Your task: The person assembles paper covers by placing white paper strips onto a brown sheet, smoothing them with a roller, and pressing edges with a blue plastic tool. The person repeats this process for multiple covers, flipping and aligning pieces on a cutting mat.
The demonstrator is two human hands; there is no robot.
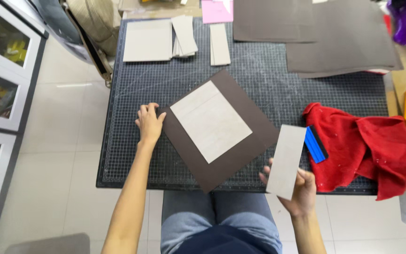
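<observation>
Left hand (149,123): fingers flat, pinning brown sheet (222,162) corner | right hand (299,188): fingers closed on grey strip (286,161) | strip is being aligned beside board (211,121), edges parallel.

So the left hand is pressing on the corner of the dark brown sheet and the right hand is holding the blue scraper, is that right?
Not quite. In the head view the right hand holds a narrow grey cardboard strip; the blue plastic scraper lies on the red cloth. The left hand does press on the corner of the dark brown square sheet.
</observation>
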